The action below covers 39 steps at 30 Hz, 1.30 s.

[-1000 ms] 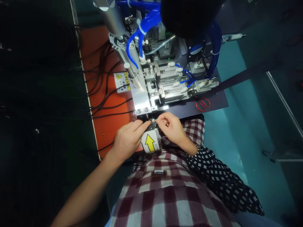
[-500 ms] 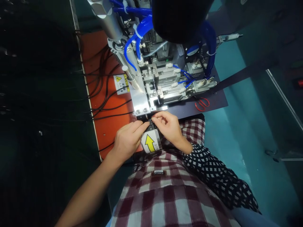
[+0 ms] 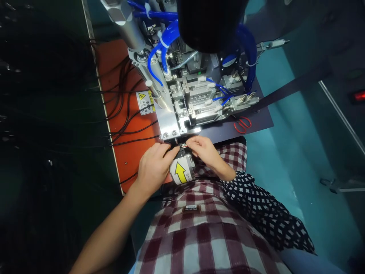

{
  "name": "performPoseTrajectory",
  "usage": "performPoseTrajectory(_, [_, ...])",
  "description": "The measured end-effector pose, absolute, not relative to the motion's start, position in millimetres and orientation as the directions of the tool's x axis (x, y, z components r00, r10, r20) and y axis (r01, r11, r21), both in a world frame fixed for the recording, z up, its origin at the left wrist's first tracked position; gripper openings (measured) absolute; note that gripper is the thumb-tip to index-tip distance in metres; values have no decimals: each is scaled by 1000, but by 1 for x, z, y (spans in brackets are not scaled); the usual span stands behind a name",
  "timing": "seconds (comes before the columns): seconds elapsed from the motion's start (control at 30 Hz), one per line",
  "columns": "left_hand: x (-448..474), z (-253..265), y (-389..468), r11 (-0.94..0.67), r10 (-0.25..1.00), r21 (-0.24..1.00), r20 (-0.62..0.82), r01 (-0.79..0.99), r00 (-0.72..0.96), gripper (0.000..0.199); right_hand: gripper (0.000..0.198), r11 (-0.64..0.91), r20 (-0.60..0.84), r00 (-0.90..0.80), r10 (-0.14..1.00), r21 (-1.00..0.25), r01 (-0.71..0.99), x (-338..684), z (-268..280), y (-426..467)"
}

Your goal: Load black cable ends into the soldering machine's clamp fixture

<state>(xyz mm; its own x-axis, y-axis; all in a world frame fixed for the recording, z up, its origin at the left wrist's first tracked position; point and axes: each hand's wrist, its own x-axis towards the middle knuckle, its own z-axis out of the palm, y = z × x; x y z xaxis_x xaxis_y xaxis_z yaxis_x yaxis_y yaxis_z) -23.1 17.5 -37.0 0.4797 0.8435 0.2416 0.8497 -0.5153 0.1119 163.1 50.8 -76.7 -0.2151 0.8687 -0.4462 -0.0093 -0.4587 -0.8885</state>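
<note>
My left hand [image 3: 154, 164] reaches in from the left, its fingertips curled down and its thumb pressed at the near end of the machine's narrow track. My right hand [image 3: 207, 153] pinches at the other side of the same spot, its thumb and forefinger close together. Between the fingertips a small shiny part [image 3: 183, 145] shows; its kind and what each hand grips are too small or hidden to tell. Just below lies a white label with a yellow arrow [image 3: 180, 173], on the block in front of me. The machine's metal plate [image 3: 170, 131] stands right beyond my fingers.
Pneumatic cylinders [image 3: 203, 110] and blue air tubes [image 3: 171, 36] rise behind the plate. Black cables [image 3: 122, 91] cross the orange base [image 3: 114, 160] on the left, beside a warning label [image 3: 146, 102]. Red-handled scissors [image 3: 242, 125] lie on the dark board at right.
My right hand has drawn slightly to the right, and its fingers look straighter. A small shiny part now shows between the fingertips. My left hand stays nearly in place.
</note>
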Motion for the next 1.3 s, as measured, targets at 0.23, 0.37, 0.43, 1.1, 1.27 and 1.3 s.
performPoseTrajectory(0.23, [-17,-34,7,-452,889,111,146,885,435,37,25,-384,-378,-189,906,-924,6,165,-74,46])
performPoseTrajectory(0.37, [-15,-39,4,-424,903,150,141,893,405,36,21,-380,-375,-181,909,-925,10,159,-73,46])
performPoseTrajectory(0.43, [-15,-42,3,-420,905,151,142,895,401,36,21,-381,-379,-189,906,-924,31,157,-75,47])
performPoseTrajectory(1.1, [-10,-40,7,-342,940,283,97,896,328,39,26,-413,-383,-219,897,-904,-111,153,-84,43])
performPoseTrajectory(1.27, [-14,-41,-3,-267,964,401,103,876,247,37,27,-429,-390,-240,889,-893,-134,154,-84,44])
performPoseTrajectory(1.3, [-16,-42,-10,-233,973,435,107,870,207,38,27,-426,-386,-240,890,-894,-140,155,-84,44])
